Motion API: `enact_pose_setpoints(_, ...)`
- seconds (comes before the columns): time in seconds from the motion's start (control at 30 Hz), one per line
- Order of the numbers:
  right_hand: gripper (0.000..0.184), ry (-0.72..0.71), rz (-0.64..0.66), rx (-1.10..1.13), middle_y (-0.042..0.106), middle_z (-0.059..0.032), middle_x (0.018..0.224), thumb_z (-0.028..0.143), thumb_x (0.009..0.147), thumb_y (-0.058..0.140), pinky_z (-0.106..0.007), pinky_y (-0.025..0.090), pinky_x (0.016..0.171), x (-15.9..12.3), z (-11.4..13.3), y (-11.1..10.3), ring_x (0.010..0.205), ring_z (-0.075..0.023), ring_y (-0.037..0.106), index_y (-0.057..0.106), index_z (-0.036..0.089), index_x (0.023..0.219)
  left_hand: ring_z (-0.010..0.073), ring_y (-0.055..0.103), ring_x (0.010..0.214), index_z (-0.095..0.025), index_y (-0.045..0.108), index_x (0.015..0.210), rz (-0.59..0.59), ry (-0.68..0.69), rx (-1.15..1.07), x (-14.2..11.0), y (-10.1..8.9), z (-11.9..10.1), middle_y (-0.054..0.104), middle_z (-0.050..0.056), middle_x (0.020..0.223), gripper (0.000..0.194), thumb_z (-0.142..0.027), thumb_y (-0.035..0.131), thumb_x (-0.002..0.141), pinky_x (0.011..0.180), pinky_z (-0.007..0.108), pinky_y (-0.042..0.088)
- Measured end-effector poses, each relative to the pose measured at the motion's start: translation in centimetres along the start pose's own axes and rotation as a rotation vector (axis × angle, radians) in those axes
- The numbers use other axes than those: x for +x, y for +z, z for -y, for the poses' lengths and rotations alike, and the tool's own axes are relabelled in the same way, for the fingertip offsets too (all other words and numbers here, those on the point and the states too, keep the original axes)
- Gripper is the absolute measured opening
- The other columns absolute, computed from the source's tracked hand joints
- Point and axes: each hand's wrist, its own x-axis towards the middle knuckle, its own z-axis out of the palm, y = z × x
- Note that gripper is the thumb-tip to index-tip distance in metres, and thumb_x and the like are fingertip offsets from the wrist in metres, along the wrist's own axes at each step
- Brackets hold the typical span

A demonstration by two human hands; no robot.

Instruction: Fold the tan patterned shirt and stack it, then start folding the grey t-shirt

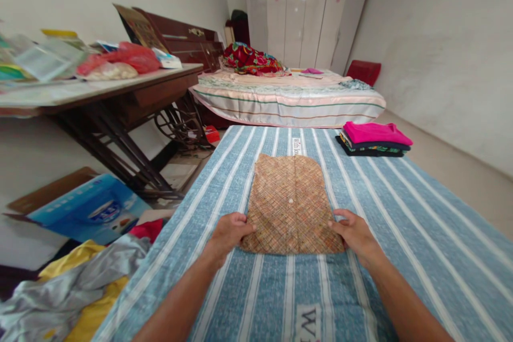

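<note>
A brown plaid shirt [290,203], folded into a rough rectangle with one button showing, lies flat on a blue-and-white striped cloth [216,224]. My left hand [230,232] pinches its near left edge, thumb on top and fingers tucked below. On the opposite side, my right hand [355,232] grips the near right edge in the same way. Farther back on the right sits a stack of folded clothes [374,139], with a bright pink piece on top and darker ones beneath.
To the left stands a sewing machine table [160,77] with plastic bags on it. Below are a blue box [92,208] and a heap of loose clothes [88,278]. A bed [288,99] and a white wardrobe [296,16] stand at the back.
</note>
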Motion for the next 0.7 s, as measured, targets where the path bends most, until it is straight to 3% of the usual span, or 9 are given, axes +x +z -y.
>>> enact_pose_setpoints(0.17, 0.057, 0.012, -0.009, 0.134, 0.051, 0.0083, 0.048, 0.038, 0.053, 0.072, -0.024, 0.035, 0.046, -0.6, 0.8, 0.2, 0.047, -0.0138, 0.050, 0.054, 0.017, 0.103, 0.0133, 0.057, 0.057, -0.014, 0.061, 0.071, 0.088, -0.052, -0.062, 0.1, -0.2, -1.4, 0.064, 0.000, 0.062, 0.030, -0.036, 0.072, 0.054, 0.055, 0.024, 0.041)
enact_pose_setpoints(0.37, 0.061, 0.132, 0.038, 0.250, 0.065, 0.0014, 0.062, 0.037, 0.058, 0.076, -0.025, 0.043, 0.047, -0.8, 1.1, 0.2, 0.056, -0.0178, 0.060, 0.052, 0.017, 0.111, 0.0154, 0.063, 0.066, -0.012, 0.063, 0.074, 0.234, -0.148, -0.242, 1.1, -0.1, -2.2, 0.069, 0.003, 0.070, 0.034, -0.030, 0.079, 0.050, 0.062, 0.025, 0.047)
enact_pose_setpoints(0.53, 0.052, 0.171, 0.115, 0.418, 0.072, -0.0046, 0.081, 0.032, 0.060, 0.079, -0.031, 0.052, 0.058, -0.2, 0.5, 0.0, 0.073, -0.0230, 0.068, 0.057, 0.020, 0.106, 0.0202, 0.067, 0.075, -0.010, 0.066, 0.079, 0.289, -0.232, -0.392, 2.1, 0.1, -2.1, 0.072, 0.007, 0.075, 0.040, -0.020, 0.083, 0.044, 0.071, 0.029, 0.052)
enact_pose_setpoints(0.7, 0.036, 0.161, 0.225, 0.528, 0.073, -0.0062, 0.090, 0.028, 0.061, 0.079, -0.031, 0.053, 0.071, 0.4, 0.5, -0.1, 0.083, -0.0229, 0.068, 0.065, 0.018, 0.092, 0.0228, 0.069, 0.077, -0.010, 0.068, 0.084, 0.369, -0.299, -0.393, 2.5, 0.4, -2.5, 0.074, 0.009, 0.079, 0.038, -0.018, 0.082, 0.049, 0.074, 0.032, 0.054)
